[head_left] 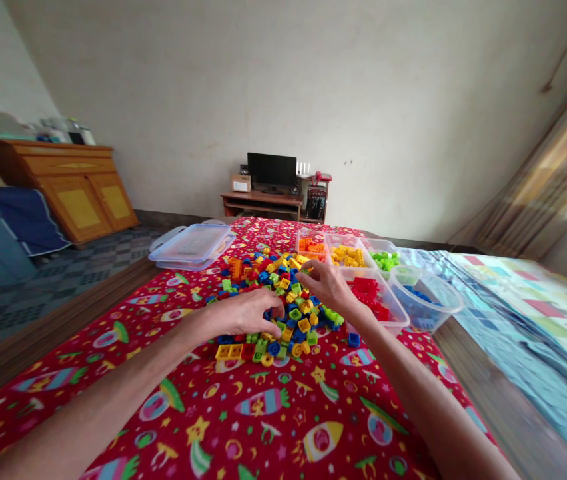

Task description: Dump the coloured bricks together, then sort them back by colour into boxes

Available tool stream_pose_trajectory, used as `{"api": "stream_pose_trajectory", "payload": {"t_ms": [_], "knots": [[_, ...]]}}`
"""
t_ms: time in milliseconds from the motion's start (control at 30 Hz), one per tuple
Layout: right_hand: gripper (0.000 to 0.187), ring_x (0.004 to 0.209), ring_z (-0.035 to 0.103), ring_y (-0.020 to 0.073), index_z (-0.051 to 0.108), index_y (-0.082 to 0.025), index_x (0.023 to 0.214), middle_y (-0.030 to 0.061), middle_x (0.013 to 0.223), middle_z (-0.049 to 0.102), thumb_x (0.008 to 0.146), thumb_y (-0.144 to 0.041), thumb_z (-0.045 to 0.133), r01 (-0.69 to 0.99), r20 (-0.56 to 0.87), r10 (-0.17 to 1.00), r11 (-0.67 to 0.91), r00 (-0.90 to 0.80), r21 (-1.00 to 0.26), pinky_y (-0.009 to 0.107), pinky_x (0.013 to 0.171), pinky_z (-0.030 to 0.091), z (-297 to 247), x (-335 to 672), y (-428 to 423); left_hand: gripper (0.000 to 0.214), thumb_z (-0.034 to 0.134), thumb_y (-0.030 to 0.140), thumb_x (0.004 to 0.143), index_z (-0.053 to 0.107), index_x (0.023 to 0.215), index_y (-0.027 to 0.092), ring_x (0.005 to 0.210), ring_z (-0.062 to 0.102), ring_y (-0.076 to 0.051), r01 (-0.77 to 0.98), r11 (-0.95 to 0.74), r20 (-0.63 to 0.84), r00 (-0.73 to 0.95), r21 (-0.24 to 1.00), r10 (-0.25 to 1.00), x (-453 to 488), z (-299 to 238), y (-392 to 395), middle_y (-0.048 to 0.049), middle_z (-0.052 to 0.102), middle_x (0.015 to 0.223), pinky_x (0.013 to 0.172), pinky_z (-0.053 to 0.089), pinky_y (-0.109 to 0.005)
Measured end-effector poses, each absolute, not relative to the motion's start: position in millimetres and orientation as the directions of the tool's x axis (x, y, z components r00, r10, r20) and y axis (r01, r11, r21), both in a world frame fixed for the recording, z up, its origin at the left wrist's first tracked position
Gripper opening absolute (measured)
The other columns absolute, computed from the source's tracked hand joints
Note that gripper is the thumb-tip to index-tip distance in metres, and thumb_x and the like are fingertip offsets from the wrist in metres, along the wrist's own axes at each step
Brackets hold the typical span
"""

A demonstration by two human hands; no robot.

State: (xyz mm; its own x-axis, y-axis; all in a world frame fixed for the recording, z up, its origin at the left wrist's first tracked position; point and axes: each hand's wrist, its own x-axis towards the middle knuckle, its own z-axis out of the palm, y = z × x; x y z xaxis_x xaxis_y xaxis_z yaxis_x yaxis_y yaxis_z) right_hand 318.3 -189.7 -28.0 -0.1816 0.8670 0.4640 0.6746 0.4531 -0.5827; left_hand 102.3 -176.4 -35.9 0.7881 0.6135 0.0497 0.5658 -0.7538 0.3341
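Observation:
A heap of toy building blocks point(290, 300) in yellow, blue, green, red and orange lies loose on the red patterned cloth. My left hand point(250, 312) reaches over its near left part, with bent fingers and thumb apart among the blocks. I see nothing held in it. At the heap's right side is my right hand point(330, 283), its curved fingers and thumb a little apart, touching or just above the blocks. Beside it stands a clear bin of red blocks point(368, 299). A single blue block point(354, 340) sits apart, near my right wrist.
Behind are clear bins of orange blocks point(312, 248), yellow blocks point(347, 255) and green blocks point(384, 260). A round clear tub point(450, 300) with blue pieces stands at the right edge. Stacked clear lids point(193, 245) lie at the far left. A monitor point(272, 169) stands beyond.

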Motion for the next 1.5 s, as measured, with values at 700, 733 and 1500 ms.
{"api": "stream_pose_trajectory", "payload": {"t_ms": [700,733,1500], "knots": [[0.025,0.054,0.048,0.0082,0.068,-0.014,0.099,-0.0029,0.061,0.056,0.092,-0.033,0.053,0.624,0.492,0.801,0.584,-0.34,-0.519,0.019,0.056,0.033,-28.1,303.4,-202.0,0.058,0.055,0.069,0.075,0.07,0.078,0.013,0.059,0.053,-0.014,0.349,-0.297,0.102,0.481,0.889,0.871,110.9,-39.3,-164.0,-0.0012,0.064,0.066,0.054,0.039,-0.023],[0.025,0.055,0.048,0.0085,0.067,-0.015,0.1,-0.0022,0.063,0.057,0.092,-0.033,0.052,0.631,0.494,0.793,0.594,-0.356,-0.499,0.019,0.056,0.033,-28.9,302.8,-202.4,0.059,0.056,0.07,0.073,0.07,0.078,0.013,0.06,0.054,-0.014,0.329,-0.267,0.083,0.48,0.906,0.873,112.4,-40.7,-164.9,-0.0018,0.065,0.067,0.056,0.04,-0.024],[0.03,0.064,0.059,0.0148,0.071,-0.012,0.086,0.0074,0.069,0.069,0.092,-0.026,0.045,0.987,0.411,0.912,0.057,0.01,-0.15,0.023,0.06,0.034,9.5,438.7,-136.8,0.058,0.037,0.064,0.085,0.073,0.083,0.019,0.063,0.063,-0.02,0.446,-0.449,0.251,0.436,0.775,0.865,105.8,-56.9,-144.6,-0.006,0.07,0.07,0.061,0.048,-0.028]]}}
